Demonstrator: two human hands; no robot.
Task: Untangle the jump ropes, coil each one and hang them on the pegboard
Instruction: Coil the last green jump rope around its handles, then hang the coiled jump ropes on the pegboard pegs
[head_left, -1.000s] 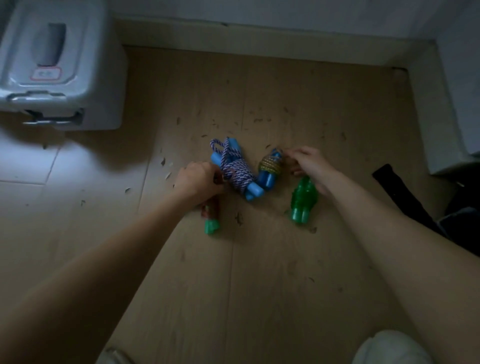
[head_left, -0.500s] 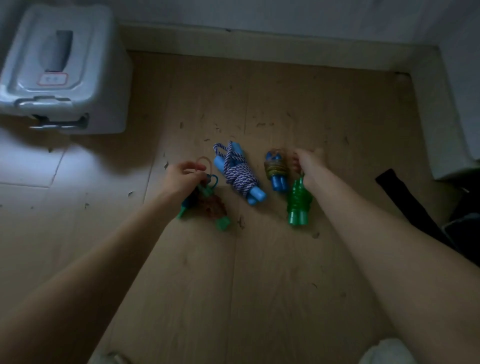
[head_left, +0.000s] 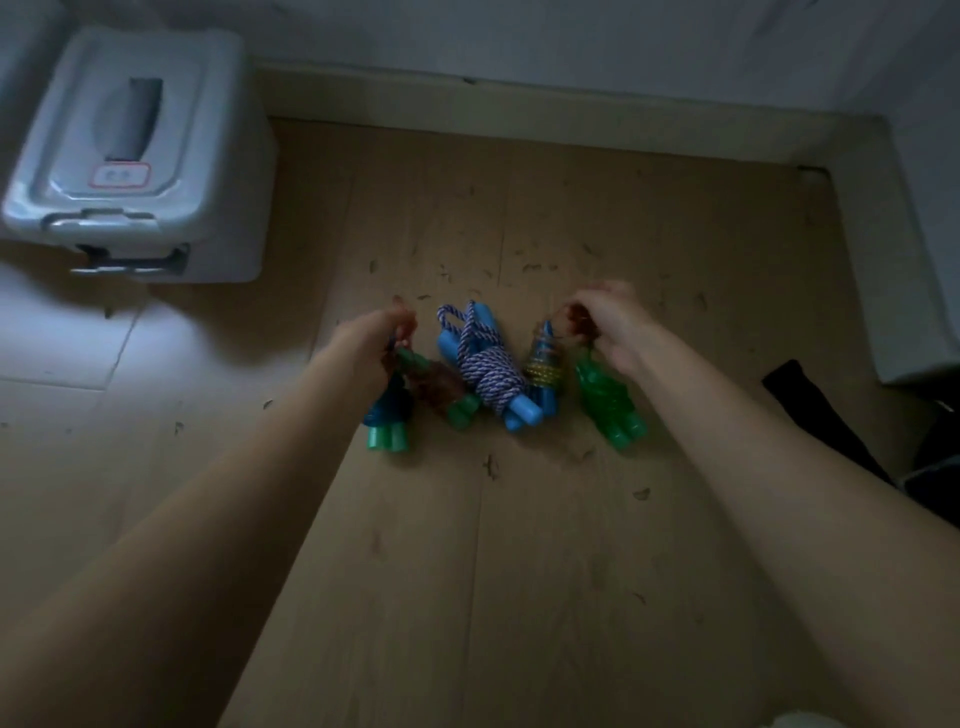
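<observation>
- The left hand (head_left: 370, 340) has its fingers curled round the top ends of two coiled jump ropes, gripping them; the fingertips are blurred, so I cannot tell how each finger lies
- From that hand hangs a dark blue coiled rope with teal-green plastic handles (head_left: 387, 415), handles pointing toward the camera, and just beside it a reddish-brown coiled rope with green plastic handles (head_left: 441, 387), slanting to the right
- The right hand (head_left: 610, 325) has its fingers curled and pinches the top of a translucent green coiled plastic rope with green handles (head_left: 610, 400); whether the same fingers also hold the neighbouring bundle I cannot tell, since the picture is smeared there
- That neighbour is a small bundle with blue handles wrapped in yellow-and-blue cord (head_left: 543, 364), lying between the green rope and the middle one
- In the middle, held by neither hand, lies a purple-and-white braided rope wound round light blue plastic handles (head_left: 488, 371) on the floor
- All five bundles sit side by side in a row on the pale wooden plank floor (head_left: 519, 571), which is flecked with small dark bits
- A grey plastic lidded bin (head_left: 135, 156) stands at the far left against the wall
- A black strap-like item (head_left: 810, 405) lies at the right edge, well apart from the ropes
</observation>
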